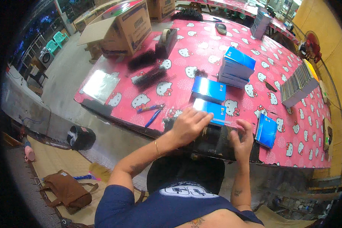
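Observation:
At the near table edge, my left hand [192, 122] is closed, fingers bent together in front of a small blue-covered notebook [216, 109]. From its fingertips a thin pale strip [222, 121] runs toward my right hand; its kind is unclear. My right hand [242, 138] is raised beside it, thumb and fingers spread apart and curved. Behind lie another blue notebook pile [209, 89] and a taller stack [236, 68]. A blue spiral notebook [266, 130] lies to the right of my right hand. Blue-handled pliers [152, 114] rest left of my left hand.
Black binding coils [152, 77] and a tape dispenser [166, 42] occupy the left side of the pink patterned table [186, 53]. An open cardboard box [121, 30] stands at the far left. To the right is a long row of spiral notebooks [298, 83]; a fan [312, 45] stands beyond.

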A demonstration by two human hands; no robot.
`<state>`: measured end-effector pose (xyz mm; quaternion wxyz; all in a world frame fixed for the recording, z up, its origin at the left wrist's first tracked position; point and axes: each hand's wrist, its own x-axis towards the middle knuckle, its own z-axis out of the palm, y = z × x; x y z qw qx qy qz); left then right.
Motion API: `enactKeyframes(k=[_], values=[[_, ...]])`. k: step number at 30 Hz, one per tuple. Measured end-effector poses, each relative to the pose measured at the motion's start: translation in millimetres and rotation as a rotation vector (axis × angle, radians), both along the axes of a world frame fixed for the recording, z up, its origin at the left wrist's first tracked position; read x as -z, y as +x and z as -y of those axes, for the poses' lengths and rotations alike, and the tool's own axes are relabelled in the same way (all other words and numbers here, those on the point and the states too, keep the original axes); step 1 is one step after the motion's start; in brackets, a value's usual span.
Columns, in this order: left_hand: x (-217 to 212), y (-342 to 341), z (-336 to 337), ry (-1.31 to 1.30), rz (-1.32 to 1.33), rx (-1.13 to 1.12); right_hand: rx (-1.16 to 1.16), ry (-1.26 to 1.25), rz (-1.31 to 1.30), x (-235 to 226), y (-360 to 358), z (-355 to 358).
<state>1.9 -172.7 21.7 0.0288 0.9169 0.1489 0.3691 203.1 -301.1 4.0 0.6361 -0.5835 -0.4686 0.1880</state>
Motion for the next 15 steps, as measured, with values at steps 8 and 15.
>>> enactKeyframes(k=[8, 15], values=[[29, -15, -32, -0.034, 0.099, -0.156, -0.122, -0.159, -0.067, 41, -30, 9], [75, -79, -181, 0.055, -0.286, -0.628, -0.377, -0.251, -0.206, 45, -31, -1]])
